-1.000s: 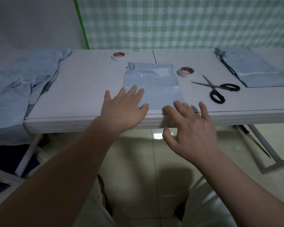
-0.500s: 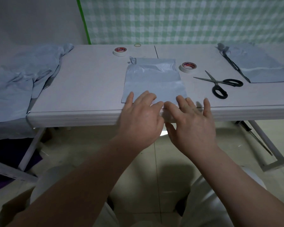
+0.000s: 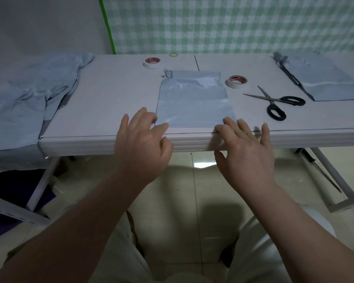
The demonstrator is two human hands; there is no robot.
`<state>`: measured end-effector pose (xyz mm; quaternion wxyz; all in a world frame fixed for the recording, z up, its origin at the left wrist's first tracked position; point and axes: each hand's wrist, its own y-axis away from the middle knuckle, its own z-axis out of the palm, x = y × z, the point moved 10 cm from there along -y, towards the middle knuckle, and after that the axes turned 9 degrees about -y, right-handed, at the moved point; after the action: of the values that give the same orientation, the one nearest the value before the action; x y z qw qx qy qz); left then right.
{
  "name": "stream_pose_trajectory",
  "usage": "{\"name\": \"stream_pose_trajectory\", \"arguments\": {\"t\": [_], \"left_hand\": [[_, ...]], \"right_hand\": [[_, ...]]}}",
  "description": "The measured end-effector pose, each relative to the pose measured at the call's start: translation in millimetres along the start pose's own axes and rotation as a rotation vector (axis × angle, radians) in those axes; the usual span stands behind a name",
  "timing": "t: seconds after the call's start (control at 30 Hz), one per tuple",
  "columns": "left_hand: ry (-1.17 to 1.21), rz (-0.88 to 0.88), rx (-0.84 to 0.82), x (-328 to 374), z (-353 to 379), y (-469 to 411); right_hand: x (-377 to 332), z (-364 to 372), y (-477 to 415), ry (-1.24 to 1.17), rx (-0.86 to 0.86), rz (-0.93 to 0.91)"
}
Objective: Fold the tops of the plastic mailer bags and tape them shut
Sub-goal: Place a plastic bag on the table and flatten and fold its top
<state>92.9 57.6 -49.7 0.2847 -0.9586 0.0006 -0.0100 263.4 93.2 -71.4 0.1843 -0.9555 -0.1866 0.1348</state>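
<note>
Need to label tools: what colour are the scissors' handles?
Black. The scissors show in the head view, the only one, lying on the table.

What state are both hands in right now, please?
Left hand: open, fingertips at the mailer bag's near left corner.
Right hand: open, fingers at its near right corner.

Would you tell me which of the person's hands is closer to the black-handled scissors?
Right. The right hand lies at the near right corner of the mailer bag, just short of the scissors; the left hand is at its near left corner, farther off.
</note>
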Motion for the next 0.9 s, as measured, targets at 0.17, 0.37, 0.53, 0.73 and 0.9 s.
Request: {"name": "stream_pose_trajectory", "arguments": {"t": [0.17,0.37,0.53,0.73,0.9], "left_hand": [[-0.031,-0.009,0.028,-11.6,-6.0,2.5],[-0.006,-0.074,0.004,-13.1,-3.6,1.6],[0.022,0.03,-0.187,30.0,4.5,-9.6],[-0.061,0.07,-0.411,57.8,40.6,-5.8],[-0.183,0.077,-0.412,43.1,38.2,0.3]], "right_hand": [[13.2,-8.4,1.9,-0.003,0.056,0.073],[18.7,-11.9,4.6,0.001,-0.046,0.132],[-11.9,-8.6,-4.4,-0.053,-0.083,-0.031],[-38.4,15.2,-9.8,-0.125,-0.161,-0.14],[-22.4,12.6,-7.7,-0.008,-0.203,-0.127]]}}
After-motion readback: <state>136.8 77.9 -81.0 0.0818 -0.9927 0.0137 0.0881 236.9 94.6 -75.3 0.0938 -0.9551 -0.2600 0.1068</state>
